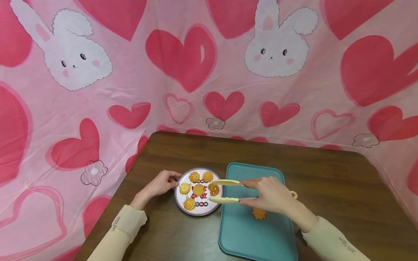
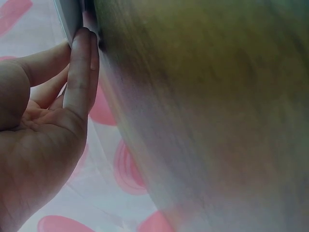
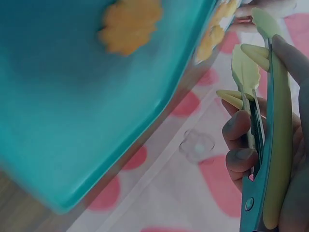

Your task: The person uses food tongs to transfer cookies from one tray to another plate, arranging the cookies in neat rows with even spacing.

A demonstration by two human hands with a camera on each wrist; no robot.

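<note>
My left hand [image 1: 164, 182] pinches the left rim of a round white plate [image 1: 183, 210], thumb and fingers on either side of it in the left wrist view. Several cookies lie on the plate, among them a pretzel-shaped cookie [image 1: 213, 189] and a swirled cookie [image 1: 189, 204]. In my right hand [image 1: 272, 194] I hold food tongs [image 1: 225, 200] with pale yellow tips. The tips stand apart, over the plate's right side, with the pretzel-shaped cookie seen between them. Beneath the right hand, a flower-shaped cookie [image 1: 259, 214] lies on a teal tray [image 1: 251, 239].
The tray lies right beside the plate on a dark wooden table [image 1: 343, 203]. A pink cloth [image 1: 183, 108] with hearts and rabbits hangs behind the table and along its left side.
</note>
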